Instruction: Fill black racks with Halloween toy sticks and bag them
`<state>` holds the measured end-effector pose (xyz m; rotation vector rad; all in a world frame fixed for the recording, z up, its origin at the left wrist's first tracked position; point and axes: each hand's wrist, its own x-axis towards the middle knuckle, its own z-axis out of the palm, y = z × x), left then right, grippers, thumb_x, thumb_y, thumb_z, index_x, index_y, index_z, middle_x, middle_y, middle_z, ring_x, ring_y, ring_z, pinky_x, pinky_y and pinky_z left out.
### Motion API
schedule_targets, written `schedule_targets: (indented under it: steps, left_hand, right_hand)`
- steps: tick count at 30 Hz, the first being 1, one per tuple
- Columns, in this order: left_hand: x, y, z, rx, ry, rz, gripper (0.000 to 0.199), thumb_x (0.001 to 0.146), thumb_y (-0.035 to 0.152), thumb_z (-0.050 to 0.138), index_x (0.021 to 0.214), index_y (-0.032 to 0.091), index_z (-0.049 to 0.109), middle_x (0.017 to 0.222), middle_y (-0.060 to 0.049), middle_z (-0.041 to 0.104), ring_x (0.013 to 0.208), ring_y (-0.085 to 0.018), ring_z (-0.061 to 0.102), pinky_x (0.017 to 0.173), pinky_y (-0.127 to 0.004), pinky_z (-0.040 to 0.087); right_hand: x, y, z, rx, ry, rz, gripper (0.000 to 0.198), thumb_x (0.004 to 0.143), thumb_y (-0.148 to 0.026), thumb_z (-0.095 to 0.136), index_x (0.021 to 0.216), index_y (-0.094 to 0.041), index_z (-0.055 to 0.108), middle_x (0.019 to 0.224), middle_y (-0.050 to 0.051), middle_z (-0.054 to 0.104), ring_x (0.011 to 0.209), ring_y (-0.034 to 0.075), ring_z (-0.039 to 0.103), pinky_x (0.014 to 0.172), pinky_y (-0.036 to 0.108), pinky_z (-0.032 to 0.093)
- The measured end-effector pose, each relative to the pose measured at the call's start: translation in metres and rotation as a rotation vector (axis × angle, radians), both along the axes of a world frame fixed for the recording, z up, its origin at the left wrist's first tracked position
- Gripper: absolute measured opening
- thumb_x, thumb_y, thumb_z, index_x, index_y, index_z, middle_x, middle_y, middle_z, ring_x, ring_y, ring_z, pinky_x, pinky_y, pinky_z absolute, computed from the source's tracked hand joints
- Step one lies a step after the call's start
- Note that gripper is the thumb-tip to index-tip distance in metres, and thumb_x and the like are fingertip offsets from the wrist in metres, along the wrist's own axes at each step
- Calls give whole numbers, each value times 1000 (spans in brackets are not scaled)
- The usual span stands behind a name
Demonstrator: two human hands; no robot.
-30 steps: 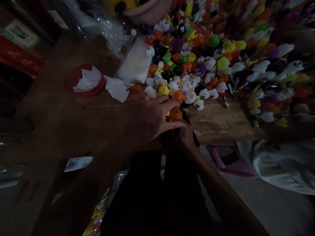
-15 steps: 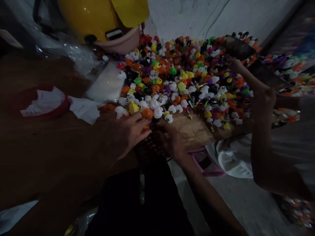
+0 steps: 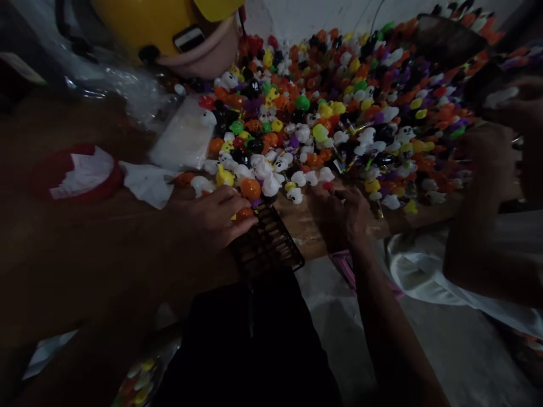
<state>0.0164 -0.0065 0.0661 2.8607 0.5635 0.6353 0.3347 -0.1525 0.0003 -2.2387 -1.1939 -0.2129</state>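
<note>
My left hand (image 3: pixel 220 217) is closed at the table edge, its finger and thumb around a shiny orange figure (image 3: pixel 245 214) beside a black slotted rack (image 3: pixel 271 240). A yellow figure (image 3: pixel 224 176), a larger orange one (image 3: pixel 250 189) and white ghost figures (image 3: pixel 271 182) lie just beyond those fingers. Over the bare table to the right, my right hand (image 3: pixel 351 213) has its fingers drawn together. A small red piece (image 3: pixel 328 185) shows at their tips; whether they hold it is too dark to make out. The rack lies between my hands, above my lap.
A heap of small coloured figures (image 3: pixel 297 102) covers the back. At left are a red dish (image 3: pixel 102 183) with paper and a clear plastic packet (image 3: pixel 182 135). A pink basin (image 3: pixel 207 53) stands behind. A co-worker's hands (image 3: pixel 492 135) are at the heap's right.
My right hand has moved right, away from the rack, which now shows more fully. My left hand stays near the orange figure. The co-worker's arms have shifted right, and the view has shifted slightly.
</note>
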Motion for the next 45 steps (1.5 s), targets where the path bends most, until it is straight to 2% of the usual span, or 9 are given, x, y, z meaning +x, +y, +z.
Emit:
schedule_targets:
  steps: [6, 14, 18, 24, 29, 35, 38, 41, 45]
  left_hand:
    - [0, -13, 20, 20, -37, 109, 22, 100, 43, 64, 108, 24, 74, 114, -2, 78, 101, -21, 74, 80, -32, 51]
    - [-3, -7, 19, -55, -75, 58, 22, 93, 42, 75, 107, 25, 76, 112, 0, 79, 101, -20, 75, 81, -30, 52]
    - [0, -5, 20, -99, -119, 53, 21, 99, 41, 67, 104, 24, 78, 107, -1, 81, 97, -19, 76, 81, -29, 54]
    - [0, -13, 27, 0, -59, 36, 26, 104, 39, 56, 112, 28, 78, 106, -1, 80, 92, -18, 75, 76, -29, 52]
    - [3, -20, 19, 119, -11, 59, 43, 100, 46, 59, 141, 36, 65, 96, -4, 78, 73, -22, 72, 56, -32, 40]
    - [10, -17, 11, 217, -66, 64, 26, 101, 40, 55, 105, 28, 77, 95, -3, 80, 71, -21, 71, 55, -34, 37]
    - [10, -18, 11, 166, -77, 64, 25, 101, 40, 57, 111, 29, 76, 99, -3, 80, 77, -20, 73, 59, -32, 39]
    - [8, -20, 12, 189, -91, 59, 26, 102, 41, 56, 113, 29, 76, 97, -2, 80, 74, -19, 72, 58, -32, 39]
    - [9, -19, 11, 304, -88, 58, 29, 105, 34, 49, 113, 25, 76, 90, -2, 79, 71, -19, 72, 55, -34, 40]
  right_hand:
    - [-64, -41, 34, 97, 44, 244, 30, 97, -41, 59, 102, -20, 81, 87, 9, 76, 71, 21, 64, 68, 34, 48]
    - [-103, -8, 66, -36, 178, 587, 21, 98, -28, 60, 98, -18, 78, 85, 6, 73, 72, 17, 66, 66, 27, 46]
    - [-118, 24, 59, -140, 217, 591, 14, 94, -23, 64, 94, -18, 78, 85, 6, 76, 72, 17, 66, 67, 28, 45]
    - [-136, 35, 33, 137, 656, 647, 15, 91, -23, 68, 105, -19, 73, 98, 5, 77, 88, 19, 72, 80, 31, 57]
    - [-147, 28, 21, 186, 502, 665, 23, 100, -25, 55, 102, -22, 77, 106, 8, 79, 96, 21, 73, 87, 35, 59]
    - [-155, 23, 13, 275, 450, 658, 30, 101, -26, 48, 106, -22, 78, 97, 7, 79, 89, 19, 73, 83, 32, 60]
    - [-121, 17, 22, 269, 298, 477, 30, 98, -28, 50, 109, -21, 78, 99, 7, 80, 86, 20, 73, 80, 31, 59]
    - [-55, 23, 45, 240, 81, -23, 32, 97, -28, 50, 108, -15, 77, 96, 12, 79, 83, 23, 72, 77, 33, 56]
    - [19, 49, 65, -100, -54, -341, 30, 97, -27, 55, 109, -11, 77, 99, 20, 77, 93, 29, 72, 81, 36, 51]
